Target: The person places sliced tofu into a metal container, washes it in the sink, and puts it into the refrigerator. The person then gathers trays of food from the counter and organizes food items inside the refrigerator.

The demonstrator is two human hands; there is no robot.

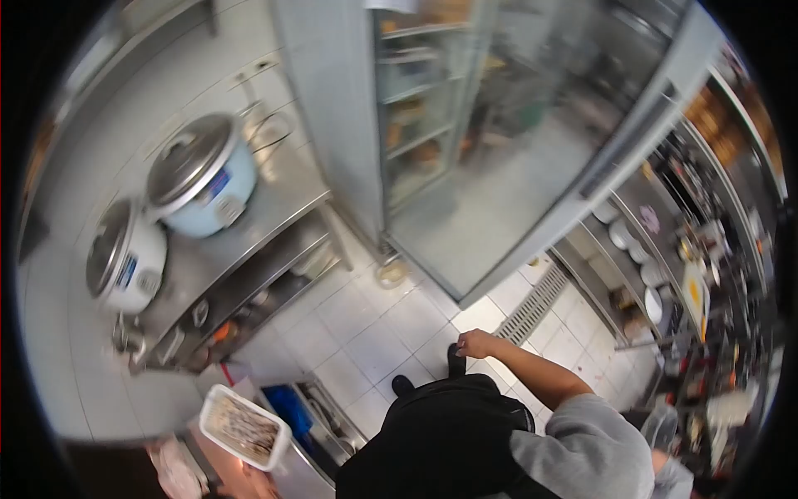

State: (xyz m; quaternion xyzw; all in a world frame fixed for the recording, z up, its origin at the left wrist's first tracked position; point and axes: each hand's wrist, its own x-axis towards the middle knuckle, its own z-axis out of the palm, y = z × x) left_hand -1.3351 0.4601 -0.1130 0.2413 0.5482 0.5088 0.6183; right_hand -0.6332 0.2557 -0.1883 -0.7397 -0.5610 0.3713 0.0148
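My right hand (475, 343) hangs in front of me above the tiled floor, its fingers curled together with nothing visible in them. At the lower left, my left hand (259, 481) grips the near edge of a white rectangular tub (283, 447), most of its fingers hidden. Thin, brownish-grey pieces of food cover the inside of the tub. Below the tub is a metal counter (301, 480), partly hidden by it.
Two rice cookers (226, 200) (143, 279) stand on a steel table (287, 195) at the left. Ahead is a glass-door cabinet (499, 208). Steel shelves (590, 270) with dishes line the right, beside a floor drain (532, 306). A blue item (288, 409) lies near the tub.
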